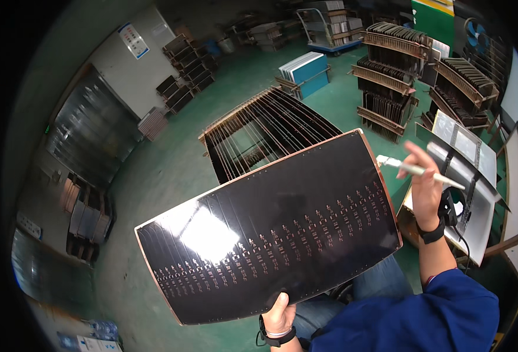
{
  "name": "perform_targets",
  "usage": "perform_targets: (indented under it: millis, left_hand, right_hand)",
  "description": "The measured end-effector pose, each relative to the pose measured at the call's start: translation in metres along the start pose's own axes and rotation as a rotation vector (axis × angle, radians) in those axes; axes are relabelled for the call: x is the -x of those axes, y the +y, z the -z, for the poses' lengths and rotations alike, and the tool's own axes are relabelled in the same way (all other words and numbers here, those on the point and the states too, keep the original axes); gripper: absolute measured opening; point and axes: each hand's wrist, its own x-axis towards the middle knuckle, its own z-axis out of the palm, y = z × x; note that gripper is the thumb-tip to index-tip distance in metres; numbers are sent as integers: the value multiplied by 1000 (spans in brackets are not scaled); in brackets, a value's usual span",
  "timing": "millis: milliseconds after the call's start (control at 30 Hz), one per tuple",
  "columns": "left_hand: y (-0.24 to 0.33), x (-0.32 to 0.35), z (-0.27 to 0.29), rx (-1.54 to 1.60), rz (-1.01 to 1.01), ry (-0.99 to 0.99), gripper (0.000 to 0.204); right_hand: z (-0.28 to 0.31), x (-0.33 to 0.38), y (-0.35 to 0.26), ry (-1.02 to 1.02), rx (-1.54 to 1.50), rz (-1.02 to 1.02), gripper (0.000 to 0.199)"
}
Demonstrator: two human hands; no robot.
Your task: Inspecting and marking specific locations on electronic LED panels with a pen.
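A seated person in a dark blue top (423,314) and jeans (388,276) holds a large, glossy black panel (282,223) at a slant in front of the body, partly over the lap, its right end higher than its left. The panel has copper-coloured edges and a band of small copper marks across its face; a bright white glare covers part of its left half. The left hand (280,317) grasps the panel's lower edge, thumb on the face, the other fingers hidden behind. The right hand (424,193) grips a slim, pale brush-like tool (414,169), 1 finger extended; the tool's tip is near the panel's upper right corner, and I cannot tell whether they touch. Each wrist wears a black band. Just beyond the panel, a slotted rack (235,119) holds more dark panels upright on the green floor (153,193). Farther off are a bundle of blue and white boards (310,76), stacked racks (388,76) and a loaded trolley (329,48). At right stands a blue fan (477,35).
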Motion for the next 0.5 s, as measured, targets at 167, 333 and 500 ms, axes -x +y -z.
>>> perform_targets:
  millis: [167,333,500]
  left_hand:
    - [-3,5,1,-19,10,-14,51]
    - [-5,8,-3,-86,-41,-31,58]
    - [-5,10,-4,-86,-27,-39,60]
  right_hand:
    - [-38,-1,-29,-472,-10,102,19]
    - [-45,-1,-26,-567,-40,129,25]
    - [-47,3,-26,-564,30,181,28]
